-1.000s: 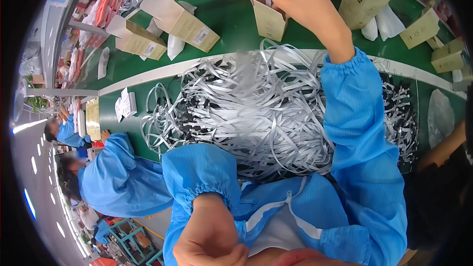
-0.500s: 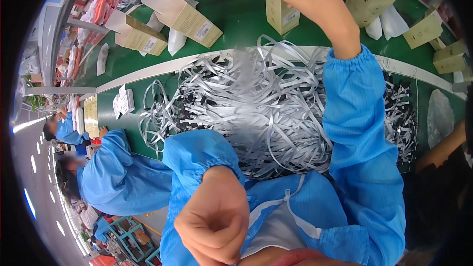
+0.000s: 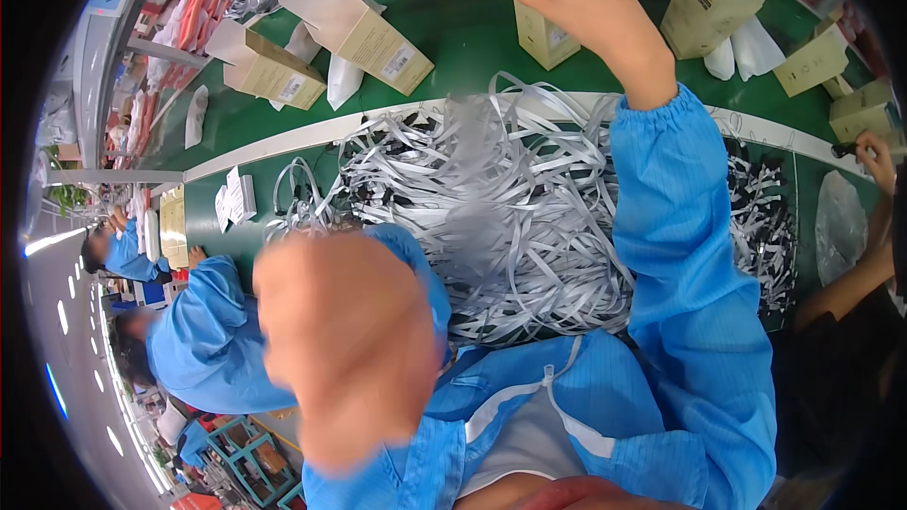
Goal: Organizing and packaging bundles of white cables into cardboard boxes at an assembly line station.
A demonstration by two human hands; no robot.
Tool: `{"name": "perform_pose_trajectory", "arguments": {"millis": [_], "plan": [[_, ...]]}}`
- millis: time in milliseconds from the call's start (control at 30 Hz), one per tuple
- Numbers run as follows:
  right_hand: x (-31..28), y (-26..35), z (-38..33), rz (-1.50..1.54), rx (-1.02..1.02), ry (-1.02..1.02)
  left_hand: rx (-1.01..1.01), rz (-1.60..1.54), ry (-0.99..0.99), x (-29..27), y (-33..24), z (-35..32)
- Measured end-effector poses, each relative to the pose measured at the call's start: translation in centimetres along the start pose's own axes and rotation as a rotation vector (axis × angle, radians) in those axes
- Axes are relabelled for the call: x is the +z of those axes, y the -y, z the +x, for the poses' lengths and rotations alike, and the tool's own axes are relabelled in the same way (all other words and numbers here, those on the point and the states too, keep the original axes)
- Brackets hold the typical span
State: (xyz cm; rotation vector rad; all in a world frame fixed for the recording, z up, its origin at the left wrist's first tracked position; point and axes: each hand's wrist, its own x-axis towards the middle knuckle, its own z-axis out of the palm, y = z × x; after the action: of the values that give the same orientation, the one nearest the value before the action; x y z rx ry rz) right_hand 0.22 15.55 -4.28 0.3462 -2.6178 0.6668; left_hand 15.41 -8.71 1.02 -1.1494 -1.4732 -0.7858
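My right hand (image 3: 590,9) is at an upright, open-topped beige carton (image 3: 542,38) on the far green surface. Its thumb points left across the carton's front, apart from the fingers, which bend over the top opening; I see nothing held. Close to the camera, my left hand (image 3: 345,345) is raised in front of my chest and smeared by motion, so its fingers cannot be made out. A large tangled heap of flat grey-white straps (image 3: 539,227) with black ends lies between my arms on the near table.
More open beige cartons (image 3: 385,52) and white pouches (image 3: 753,45) stand along the far surface. A pale rail (image 3: 265,147) edges it. At left a co-worker in a blue sleeve (image 3: 210,307) leans in; at right another person's hand (image 3: 877,162) has a small black item.
My left hand has moved up and leftward, nearer the camera. My right hand has shifted slightly down at the carton. A co-worker's hand has come up at the right; one at the top left has gone.
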Motion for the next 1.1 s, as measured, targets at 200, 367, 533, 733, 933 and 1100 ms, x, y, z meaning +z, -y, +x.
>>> {"name": "perform_pose_trajectory", "arguments": {"millis": [200,367,533,733,933,1100], "plan": [[-2.3,-0.5,-0.8,-0.002,-0.181,-0.216,-0.464,0.097,1.014,4.3,5.6,-2.1],[-5.4,2.9,-1.6,0.1,-0.157,-0.433,-0.43,0.034,1.018,7.1,8.9,-6.7],[-8.4,6.5,-2.5,0.32,0.096,-0.28,-0.695,-0.039,1.118,8.4,10.9,-8.6],[-7.6,4.9,-2.9,0.218,-0.254,-0.3,-0.771,-0.334,1.178,8.3,11.4,-6.0],[-7.6,5.3,-2.7,0.264,-0.163,-0.118,-0.574,-0.291,1.044,7.8,11.7,-8.1],[-7.2,5.0,-2.8,0.274,-0.155,-0.085,-0.828,-0.404,1.133,9.6,10.3,-8.2]]}}
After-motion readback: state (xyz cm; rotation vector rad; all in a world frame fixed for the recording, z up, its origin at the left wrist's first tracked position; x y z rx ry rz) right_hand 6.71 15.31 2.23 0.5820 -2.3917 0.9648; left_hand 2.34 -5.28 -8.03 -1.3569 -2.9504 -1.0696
